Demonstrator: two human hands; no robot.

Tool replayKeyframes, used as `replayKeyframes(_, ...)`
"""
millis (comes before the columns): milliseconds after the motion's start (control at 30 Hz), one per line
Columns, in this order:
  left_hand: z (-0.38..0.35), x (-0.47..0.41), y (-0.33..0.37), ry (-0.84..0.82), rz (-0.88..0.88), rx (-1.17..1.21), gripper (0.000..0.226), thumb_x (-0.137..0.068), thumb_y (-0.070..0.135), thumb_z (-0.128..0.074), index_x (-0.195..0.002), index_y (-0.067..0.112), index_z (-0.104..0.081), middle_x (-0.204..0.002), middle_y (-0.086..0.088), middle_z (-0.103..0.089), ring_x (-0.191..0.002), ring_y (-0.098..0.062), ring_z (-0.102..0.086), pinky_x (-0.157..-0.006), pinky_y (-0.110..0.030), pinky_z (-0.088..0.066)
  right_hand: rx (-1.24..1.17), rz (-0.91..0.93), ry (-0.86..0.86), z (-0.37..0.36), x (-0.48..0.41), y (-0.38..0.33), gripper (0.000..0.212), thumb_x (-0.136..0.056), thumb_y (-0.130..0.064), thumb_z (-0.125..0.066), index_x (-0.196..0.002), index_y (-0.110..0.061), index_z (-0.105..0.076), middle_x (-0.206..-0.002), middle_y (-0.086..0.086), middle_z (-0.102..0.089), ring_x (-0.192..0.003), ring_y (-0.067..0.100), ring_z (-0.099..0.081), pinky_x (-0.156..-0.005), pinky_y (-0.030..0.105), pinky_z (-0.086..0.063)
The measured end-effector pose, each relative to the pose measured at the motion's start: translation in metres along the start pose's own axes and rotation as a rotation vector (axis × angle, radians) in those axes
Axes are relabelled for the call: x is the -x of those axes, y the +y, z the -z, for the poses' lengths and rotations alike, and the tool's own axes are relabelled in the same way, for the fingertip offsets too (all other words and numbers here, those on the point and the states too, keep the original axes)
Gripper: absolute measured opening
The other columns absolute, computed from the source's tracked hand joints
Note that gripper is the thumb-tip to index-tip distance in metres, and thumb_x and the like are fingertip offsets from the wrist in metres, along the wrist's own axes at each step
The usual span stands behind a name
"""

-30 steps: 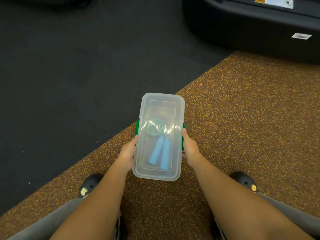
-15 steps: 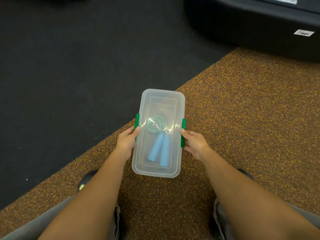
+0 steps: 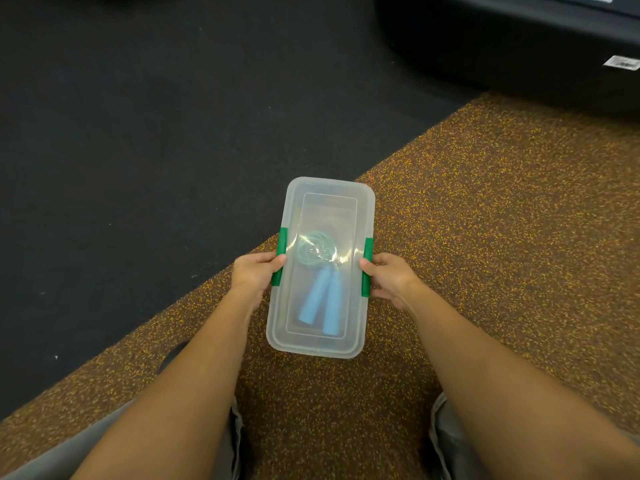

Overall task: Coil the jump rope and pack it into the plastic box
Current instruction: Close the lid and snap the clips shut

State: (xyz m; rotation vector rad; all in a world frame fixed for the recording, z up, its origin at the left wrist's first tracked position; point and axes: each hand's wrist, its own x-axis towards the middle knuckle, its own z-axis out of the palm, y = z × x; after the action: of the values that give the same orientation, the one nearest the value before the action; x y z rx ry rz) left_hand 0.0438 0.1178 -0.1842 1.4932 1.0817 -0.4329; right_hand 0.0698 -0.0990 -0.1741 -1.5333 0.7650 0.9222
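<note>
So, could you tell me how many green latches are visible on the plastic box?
2. One green latch sits on the box's left long side by the left hand; the other green latch is on the right side by the right hand.

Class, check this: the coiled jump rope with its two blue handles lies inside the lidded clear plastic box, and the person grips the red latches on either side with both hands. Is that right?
Not quite: the latches are green, not red, as the head view shows. The rest holds: the jump rope lies coiled inside the lidded clear plastic box, with the left hand and right hand at its two side latches.
</note>
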Motion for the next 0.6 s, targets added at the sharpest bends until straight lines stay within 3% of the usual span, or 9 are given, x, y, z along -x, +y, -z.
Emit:
replayKeyframes(200, -0.008, 0.003, 0.002, 0.103, -0.119, -0.261, 0.031, -0.086, 0.017, -0.063, -0.113, 0.002, -0.063, -0.114, -0.014, -0.065, -0.102, -0.026, -0.060, -0.092, -0.036, -0.048, 0.196, -0.005, 0.106, -0.011, -0.004, -0.004, 0.027, -0.093, -0.022, -0.048, -0.116, -0.007, -0.045, -0.122, 0.016, -0.056, -0.109, 0.033, -0.057, -0.091, 0.053, -0.051)
replayKeyframes(300, -0.015, 0.016, 0.002, 0.138, -0.220, -0.413, 0.029, -0.091, 0.019, -0.054, -0.116, 0.004, -0.059, -0.113, -0.014, -0.065, -0.103, -0.027, -0.059, -0.087, -0.032, -0.044, 0.361, 0.068, 0.204, -0.019, -0.002, 0.001, 0.030, -0.094, -0.026, -0.045, -0.115, -0.005, -0.046, -0.120, 0.018, -0.055, -0.106, 0.034, -0.056, -0.091, 0.045, -0.049)
replayKeyframes(400, -0.020, 0.028, -0.006, 0.161, -0.313, -0.493, 0.036, -0.096, 0.022, -0.043, -0.129, 0.007, -0.050, -0.124, -0.016, -0.059, -0.113, -0.030, -0.054, -0.092, -0.038, -0.043, 0.460, 0.179, 0.325, -0.032, 0.005, 0.013, 0.035, -0.097, -0.028, -0.035, -0.118, -0.001, -0.043, -0.118, 0.021, -0.053, -0.105, 0.036, -0.053, -0.084, 0.039, -0.043)
replayKeyframes(500, -0.016, 0.035, -0.013, 0.085, -0.337, -0.525, 0.041, -0.098, 0.024, -0.036, -0.136, 0.011, -0.041, -0.132, -0.017, -0.053, -0.120, -0.032, -0.049, -0.098, -0.039, -0.039, 0.467, 0.177, 0.304, -0.037, 0.018, 0.024, 0.039, -0.097, -0.033, -0.034, -0.121, -0.004, -0.043, -0.118, 0.021, -0.054, -0.100, 0.034, -0.055, -0.078, 0.038, -0.044)
replayKeyframes(600, -0.017, 0.043, -0.009, 0.083, -0.359, -0.588, 0.050, -0.098, 0.027, -0.033, -0.144, 0.008, -0.025, -0.149, -0.016, -0.033, -0.136, -0.030, -0.031, -0.111, -0.043, -0.025, 0.522, 0.232, 0.291, -0.026, 0.036, 0.020, 0.046, -0.095, -0.031, -0.038, -0.134, -0.008, -0.036, -0.133, 0.019, -0.047, -0.118, 0.034, -0.049, -0.096, 0.043, -0.043)
